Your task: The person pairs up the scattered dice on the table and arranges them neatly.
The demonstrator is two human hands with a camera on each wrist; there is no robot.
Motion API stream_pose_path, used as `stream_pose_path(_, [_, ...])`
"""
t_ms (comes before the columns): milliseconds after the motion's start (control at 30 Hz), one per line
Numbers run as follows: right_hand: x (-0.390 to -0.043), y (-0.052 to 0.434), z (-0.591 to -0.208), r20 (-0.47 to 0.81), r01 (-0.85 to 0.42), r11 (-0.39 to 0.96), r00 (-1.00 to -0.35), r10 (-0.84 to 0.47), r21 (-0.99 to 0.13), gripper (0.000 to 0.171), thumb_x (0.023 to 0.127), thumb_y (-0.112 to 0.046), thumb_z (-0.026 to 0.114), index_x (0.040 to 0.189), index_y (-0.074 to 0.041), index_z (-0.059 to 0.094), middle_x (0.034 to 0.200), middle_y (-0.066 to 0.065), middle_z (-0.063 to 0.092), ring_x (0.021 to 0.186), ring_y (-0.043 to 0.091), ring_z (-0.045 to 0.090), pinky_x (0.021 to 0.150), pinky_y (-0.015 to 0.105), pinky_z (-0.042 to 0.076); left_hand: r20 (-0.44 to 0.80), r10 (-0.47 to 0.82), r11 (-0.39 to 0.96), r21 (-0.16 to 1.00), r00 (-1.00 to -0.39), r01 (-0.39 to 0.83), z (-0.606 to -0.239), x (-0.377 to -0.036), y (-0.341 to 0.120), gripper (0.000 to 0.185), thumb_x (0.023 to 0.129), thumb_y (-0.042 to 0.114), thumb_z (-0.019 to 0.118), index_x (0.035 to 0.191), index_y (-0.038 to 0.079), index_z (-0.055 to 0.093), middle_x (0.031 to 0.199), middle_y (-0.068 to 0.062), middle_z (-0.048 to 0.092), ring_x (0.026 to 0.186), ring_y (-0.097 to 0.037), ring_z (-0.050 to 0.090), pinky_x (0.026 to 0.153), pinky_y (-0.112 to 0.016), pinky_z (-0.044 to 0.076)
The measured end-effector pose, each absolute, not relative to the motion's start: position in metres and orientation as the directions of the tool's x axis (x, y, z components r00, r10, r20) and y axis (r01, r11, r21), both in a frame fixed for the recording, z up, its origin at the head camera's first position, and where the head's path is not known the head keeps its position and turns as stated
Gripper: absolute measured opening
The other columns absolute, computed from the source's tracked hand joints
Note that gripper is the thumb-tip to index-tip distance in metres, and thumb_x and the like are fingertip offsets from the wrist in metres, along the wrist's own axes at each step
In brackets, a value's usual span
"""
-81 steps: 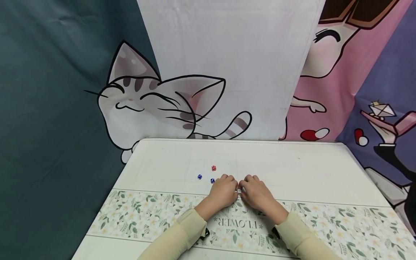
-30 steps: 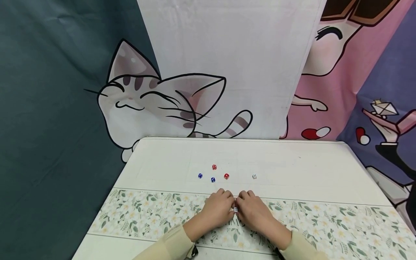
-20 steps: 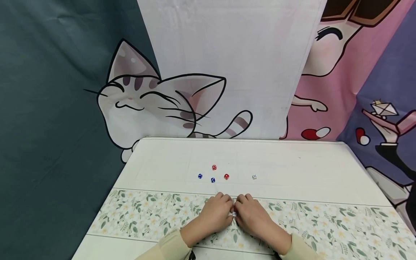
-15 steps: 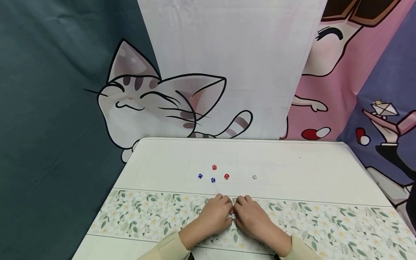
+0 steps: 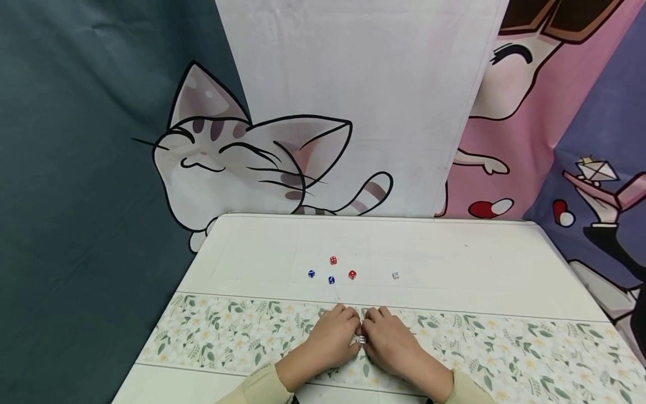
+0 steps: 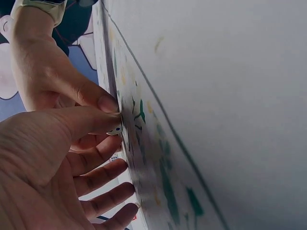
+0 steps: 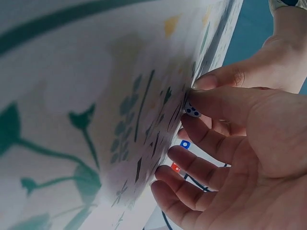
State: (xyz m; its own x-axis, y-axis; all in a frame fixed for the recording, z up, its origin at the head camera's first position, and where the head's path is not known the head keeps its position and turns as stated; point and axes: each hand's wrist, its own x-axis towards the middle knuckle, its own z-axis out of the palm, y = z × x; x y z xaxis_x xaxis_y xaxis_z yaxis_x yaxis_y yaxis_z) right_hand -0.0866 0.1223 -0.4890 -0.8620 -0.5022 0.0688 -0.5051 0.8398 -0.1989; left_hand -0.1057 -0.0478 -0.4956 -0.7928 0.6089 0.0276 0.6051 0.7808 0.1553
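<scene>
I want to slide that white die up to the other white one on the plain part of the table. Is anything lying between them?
Nothing visible lies between. The white die, held between both hands' thumbs, sits on the flowered strip; the other white die lies farther back and right, the red die left of that line.

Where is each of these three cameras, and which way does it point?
Head: worn on the head, looking forward and down at the table, five loose dice beyond both hands and sleeves.
Left wrist: beside the left hand, looking along the floral cloth; the other hand's thumb shows too.
Right wrist: beside the right hand, looking along the cloth toward the left hand.
Shared: all three show the white die pinched between both hands.
</scene>
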Motion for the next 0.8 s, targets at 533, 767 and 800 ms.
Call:
stream_pose_path(533, [-0.094, 0.129, -0.481, 0.024, -0.498, 0.834, -0.861, -0.507, -0.236, 0.016, 0.086, -0.022, 0.078, 0.087, -0.015, 0.064, 0.106, 0.002, 0.059, 0.094, 0.021, 0.052, 0.075, 0.039, 0.049, 0.029, 0.594, 0.785, 0.196, -0.804, 0.588, -0.497, -0.105, -0.047, 0.019, 0.084, 0.033, 0.081, 0.081, 0.025, 0.063, 0.105, 0.008, 0.061, 0.097, -0.011, 0.052, 0.08, -0.031, 0.046])
stream_pose_path(767, [-0.115, 0.143, -0.469, -0.003, -0.417, 0.866, -0.901, -0.434, -0.276, 0.021, 0.086, -0.018, 0.079, 0.104, -0.011, 0.07, 0.112, 0.007, 0.06, 0.102, 0.028, 0.056, 0.084, 0.045, 0.05, 0.035, 0.601, 0.778, 0.201, -0.798, 0.595, -0.496, -0.105, -0.048, 0.017, 0.084, 0.034, 0.08, 0.083, 0.026, 0.065, 0.105, 0.009, 0.061, 0.098, -0.012, 0.052, 0.08, -0.032, 0.046])
stream_pose_path(800, [-0.118, 0.145, -0.468, -0.001, -0.407, 0.87, -0.906, -0.424, -0.279, 0.022, 0.087, -0.018, 0.079, 0.106, -0.011, 0.07, 0.113, 0.008, 0.061, 0.103, 0.029, 0.056, 0.086, 0.046, 0.05, 0.034, 0.602, 0.777, 0.202, -0.797, 0.596, -0.496, -0.105, -0.048, 0.016, 0.085, 0.034, 0.08, 0.083, 0.026, 0.066, 0.105, 0.009, 0.061, 0.098, -0.012, 0.052, 0.08, -0.032, 0.046])
